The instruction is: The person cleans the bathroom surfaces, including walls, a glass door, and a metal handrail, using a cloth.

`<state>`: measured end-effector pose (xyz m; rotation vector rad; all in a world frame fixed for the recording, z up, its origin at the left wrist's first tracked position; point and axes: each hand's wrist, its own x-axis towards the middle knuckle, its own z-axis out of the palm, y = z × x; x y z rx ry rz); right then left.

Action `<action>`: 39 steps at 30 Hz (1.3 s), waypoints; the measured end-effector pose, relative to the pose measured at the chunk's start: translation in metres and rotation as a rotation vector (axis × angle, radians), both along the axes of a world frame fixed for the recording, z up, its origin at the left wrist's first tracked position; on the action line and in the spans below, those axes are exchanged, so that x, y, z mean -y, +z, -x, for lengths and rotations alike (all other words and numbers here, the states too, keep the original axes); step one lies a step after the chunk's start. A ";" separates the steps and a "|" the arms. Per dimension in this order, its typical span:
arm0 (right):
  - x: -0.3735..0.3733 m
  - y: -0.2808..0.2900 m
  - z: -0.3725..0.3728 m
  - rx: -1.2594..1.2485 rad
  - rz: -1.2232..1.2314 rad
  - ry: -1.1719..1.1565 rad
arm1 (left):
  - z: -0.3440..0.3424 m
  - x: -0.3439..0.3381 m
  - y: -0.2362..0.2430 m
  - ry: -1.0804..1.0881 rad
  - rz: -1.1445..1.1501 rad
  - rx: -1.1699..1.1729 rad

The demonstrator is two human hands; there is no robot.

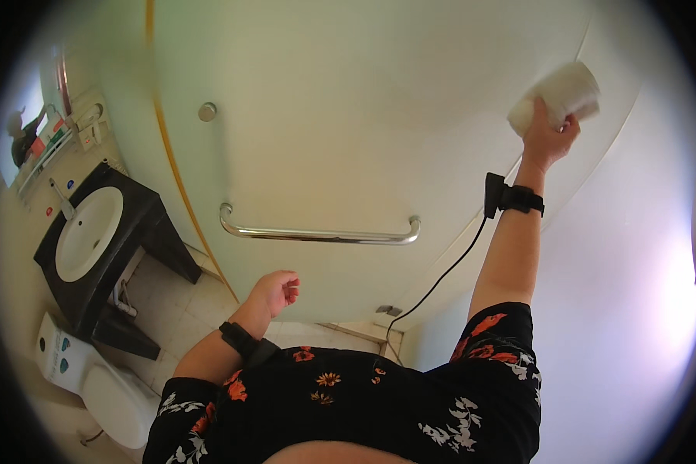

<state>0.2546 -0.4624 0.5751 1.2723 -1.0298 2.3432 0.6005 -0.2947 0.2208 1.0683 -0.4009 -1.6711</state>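
My right hand point(549, 138) grips a white cloth or paper bundle point(557, 89), slightly blurred, against the frosted glass panel point(325, 116) at the upper right. A dark band with a black cord is strapped to that forearm. Lower in the middle, my left hand point(277, 292) is held beneath a chrome horizontal bar point(317, 236) on the glass, fingers loosely curled and apart, holding nothing. A small round knob point(207, 111) sits on the glass above the bar's left end.
A dark stand with a white basin point(77, 255) is at the left, a white toilet point(120, 406) below it on a tiled floor point(178, 309). A mirror with a shelf of small items point(42, 143) hangs at the upper left. A pale curved wall point(619, 309) is at the right.
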 end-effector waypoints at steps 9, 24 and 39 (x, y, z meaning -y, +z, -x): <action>0.006 -0.036 -0.077 -0.419 -0.013 -0.117 | -0.030 -0.016 -0.016 0.113 -0.015 -0.030; -0.041 -0.029 -0.188 -1.176 0.208 0.046 | -0.067 -0.042 -0.030 0.247 0.023 -0.115; -0.089 -0.057 -0.334 -1.654 0.311 0.043 | -0.111 -0.073 -0.057 0.418 0.023 -0.226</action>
